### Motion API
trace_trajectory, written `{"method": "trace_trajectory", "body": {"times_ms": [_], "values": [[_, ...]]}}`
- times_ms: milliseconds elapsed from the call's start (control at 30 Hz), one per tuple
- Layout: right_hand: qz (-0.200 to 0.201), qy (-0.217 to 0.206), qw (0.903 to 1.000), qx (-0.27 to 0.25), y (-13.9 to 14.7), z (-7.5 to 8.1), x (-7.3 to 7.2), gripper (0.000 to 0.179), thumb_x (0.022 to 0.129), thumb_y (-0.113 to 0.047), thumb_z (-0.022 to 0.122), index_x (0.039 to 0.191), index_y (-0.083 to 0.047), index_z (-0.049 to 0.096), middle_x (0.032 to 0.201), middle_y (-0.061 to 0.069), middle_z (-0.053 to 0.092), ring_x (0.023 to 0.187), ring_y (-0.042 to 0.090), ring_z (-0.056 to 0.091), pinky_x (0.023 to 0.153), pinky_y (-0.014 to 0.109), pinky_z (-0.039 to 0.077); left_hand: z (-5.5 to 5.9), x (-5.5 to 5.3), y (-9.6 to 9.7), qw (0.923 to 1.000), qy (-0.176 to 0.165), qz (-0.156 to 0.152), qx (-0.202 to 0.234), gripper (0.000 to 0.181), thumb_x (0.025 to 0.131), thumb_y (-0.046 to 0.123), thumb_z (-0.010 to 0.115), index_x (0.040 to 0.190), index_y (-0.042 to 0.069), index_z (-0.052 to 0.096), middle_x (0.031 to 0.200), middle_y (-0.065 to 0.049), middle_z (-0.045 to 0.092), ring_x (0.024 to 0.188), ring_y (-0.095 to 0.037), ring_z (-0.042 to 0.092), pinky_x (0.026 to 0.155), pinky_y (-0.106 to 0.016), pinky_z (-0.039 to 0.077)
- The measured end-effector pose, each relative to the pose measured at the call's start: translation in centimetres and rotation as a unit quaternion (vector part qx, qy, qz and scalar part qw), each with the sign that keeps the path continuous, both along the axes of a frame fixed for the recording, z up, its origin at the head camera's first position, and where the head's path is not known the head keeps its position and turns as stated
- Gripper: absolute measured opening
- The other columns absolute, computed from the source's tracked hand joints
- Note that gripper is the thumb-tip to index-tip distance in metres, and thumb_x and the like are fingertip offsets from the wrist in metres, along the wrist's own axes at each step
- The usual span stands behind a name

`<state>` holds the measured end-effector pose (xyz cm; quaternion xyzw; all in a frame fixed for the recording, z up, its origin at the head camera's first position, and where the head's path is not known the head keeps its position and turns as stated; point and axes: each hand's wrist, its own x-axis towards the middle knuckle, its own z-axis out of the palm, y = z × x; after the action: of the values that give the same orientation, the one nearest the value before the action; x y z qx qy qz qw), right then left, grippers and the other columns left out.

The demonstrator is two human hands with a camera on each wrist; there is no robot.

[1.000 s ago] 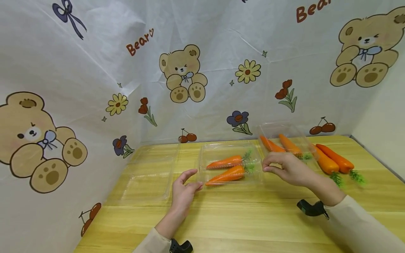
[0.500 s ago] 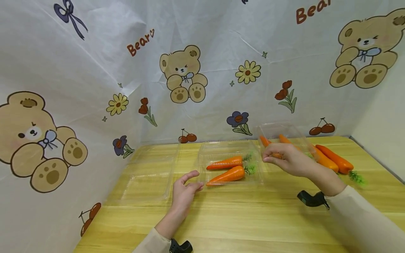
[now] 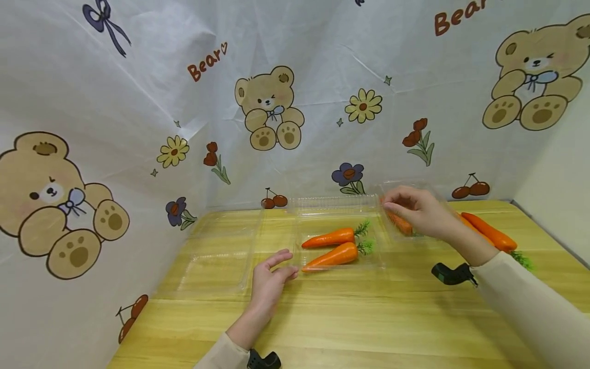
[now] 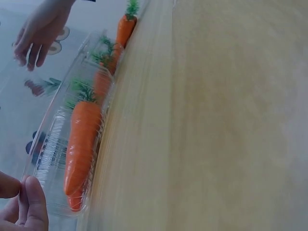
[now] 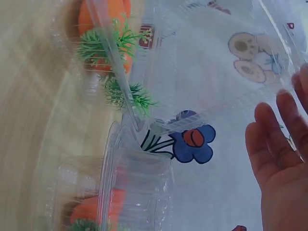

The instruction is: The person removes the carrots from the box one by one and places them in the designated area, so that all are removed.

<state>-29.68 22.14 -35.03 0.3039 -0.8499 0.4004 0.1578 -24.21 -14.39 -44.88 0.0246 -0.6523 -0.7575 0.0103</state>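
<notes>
In the head view, two carrots (image 3: 330, 257) with green tops lie in the clear plastic clamshell container (image 3: 338, 266) at the middle of the table. Its hinged lid (image 3: 334, 205) is raised. My left hand (image 3: 269, 281) holds the container's near left corner; the left wrist view shows thumb and finger at the rim. My right hand (image 3: 417, 209) is at the lid's right edge, thumb and fingertips drawn together. In the right wrist view the fingertips (image 5: 284, 103) reach the corner of the raised lid (image 5: 216, 86); the thumb is hidden there.
A second clear container (image 3: 214, 256) stands at the left. Behind my right hand is another, with a carrot (image 3: 400, 224) partly hidden. More carrots (image 3: 490, 230) lie at the far right. A bear-print cloth (image 3: 318, 169) hangs behind the wooden table (image 3: 322, 323).
My right hand has risen and moved away from me, and the middle container's lid has swung up, uncovering its carrots. My left hand has stayed at the near left corner.
</notes>
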Motion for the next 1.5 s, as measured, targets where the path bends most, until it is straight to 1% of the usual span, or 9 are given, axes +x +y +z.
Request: {"method": "trace_trajectory", "body": {"times_ms": [300, 467, 600, 700, 833, 967, 1133, 1300, 1500], "values": [[-0.059, -0.139, 0.9872, -0.05, -0.8, 0.9, -1.5, 0.041, 0.109, -0.041, 0.049, 0.134, -0.011, 0.061, 0.129, 0.01, 0.065, 0.111, 0.007, 0.064, 0.092, 0.014, 0.054, 0.1, 0.0, -0.1, 1.0, -0.002, -0.001, -0.001, 0.041, 0.087, -0.01, 0.07, 0.127, -0.014, 0.064, 0.152, -0.022, 0.05, 0.079, -0.013, 0.07, 0.077, -0.024, 0.064], [-0.044, -0.17, 0.9766, -0.125, -1.1, 0.5, -3.0, 0.046, 0.108, -0.045, 0.047, 0.135, -0.009, 0.058, 0.13, 0.009, 0.063, 0.119, 0.012, 0.062, 0.098, 0.012, 0.052, 0.1, 0.0, 0.0, 1.0, -0.004, 0.001, -0.001, 0.042, 0.086, -0.011, 0.071, 0.127, -0.014, 0.065, 0.153, -0.021, 0.05, 0.079, -0.013, 0.071, 0.076, -0.024, 0.064], [-0.01, -0.174, 0.9686, -0.177, -1.4, 0.0, -4.2, 0.039, 0.109, -0.041, 0.047, 0.131, -0.012, 0.058, 0.124, -0.004, 0.062, 0.118, 0.01, 0.063, 0.1, 0.017, 0.054, 0.0, 0.0, -0.2, 1.0, -0.002, 0.003, -0.005, 0.042, 0.085, -0.01, 0.07, 0.127, -0.014, 0.065, 0.153, -0.021, 0.049, 0.079, -0.013, 0.07, 0.075, -0.023, 0.064], [0.01, -0.189, 0.9607, -0.203, -1.5, -0.2, -4.8, 0.035, 0.109, -0.041, 0.046, 0.13, -0.016, 0.057, 0.123, -0.01, 0.06, 0.121, 0.012, 0.062, 0.101, 0.02, 0.054, 0.0, 0.1, -0.3, 1.0, -0.001, 0.002, -0.007, 0.042, 0.086, -0.01, 0.07, 0.127, -0.014, 0.065, 0.154, -0.021, 0.049, 0.078, -0.012, 0.07, 0.075, -0.023, 0.063], [0.002, -0.228, 0.9491, -0.217, -1.7, -0.5, -5.5, 0.042, 0.109, -0.048, 0.041, 0.135, -0.017, 0.052, 0.125, -0.012, 0.057, 0.126, 0.014, 0.059, 0.104, 0.023, 0.053, 0.0, 0.0, -0.3, 1.0, 0.001, -0.001, -0.006, 0.043, 0.085, -0.011, 0.069, 0.128, -0.014, 0.064, 0.154, -0.021, 0.048, 0.078, -0.012, 0.069, 0.074, -0.022, 0.063], [-0.017, -0.265, 0.9387, -0.22, -2.2, -0.7, -6.0, 0.063, 0.109, -0.051, 0.036, 0.151, -0.005, 0.04, 0.141, 0.003, 0.053, 0.14, 0.029, 0.05, 0.116, 0.038, 0.046, 0.0, 0.0, -0.1, 0.9999, 0.004, -0.001, -0.009, 0.042, 0.085, -0.012, 0.068, 0.127, -0.013, 0.065, 0.154, -0.021, 0.049, 0.078, -0.012, 0.069, 0.074, -0.022, 0.063], [-0.034, -0.305, 0.927, -0.216, -2.9, -1.0, -6.6, 0.069, 0.112, -0.044, 0.035, 0.16, 0.003, 0.022, 0.164, 0.026, 0.028, 0.149, 0.045, 0.035, 0.126, 0.058, 0.029, 0.0, 0.0, 0.1, 0.9999, 0.003, 0.005, -0.014, 0.04, 0.086, -0.009, 0.07, 0.126, -0.012, 0.067, 0.154, -0.019, 0.05, 0.08, -0.014, 0.07, 0.077, -0.023, 0.063], [-0.056, -0.328, 0.9198, -0.208, -3.3, -1.1, -6.9, 0.066, 0.113, -0.032, 0.039, 0.162, 0.006, 0.016, 0.166, 0.029, 0.02, 0.15, 0.048, 0.031, 0.125, 0.058, 0.03, 0.0, -0.1, 0.3, 0.9997, 0.003, 0.009, -0.022, 0.036, 0.088, -0.006, 0.071, 0.124, -0.011, 0.068, 0.152, -0.019, 0.051, 0.083, -0.014, 0.07, 0.078, -0.023, 0.063], [-0.053, -0.356, 0.9092, -0.21, -3.8, -1.3, -7.2, 0.069, 0.112, -0.03, 0.039, 0.162, 0.007, 0.008, 0.169, 0.029, 0.01, 0.153, 0.047, 0.024, 0.126, 0.055, 0.031, 0.1, 0.0, 0.2, 0.9994, 0.004, 0.017, -0.03, 0.037, 0.086, -0.008, 0.07, 0.123, -0.011, 0.068, 0.151, -0.019, 0.052, 0.079, -0.013, 0.069, 0.074, -0.023, 0.063]]}}
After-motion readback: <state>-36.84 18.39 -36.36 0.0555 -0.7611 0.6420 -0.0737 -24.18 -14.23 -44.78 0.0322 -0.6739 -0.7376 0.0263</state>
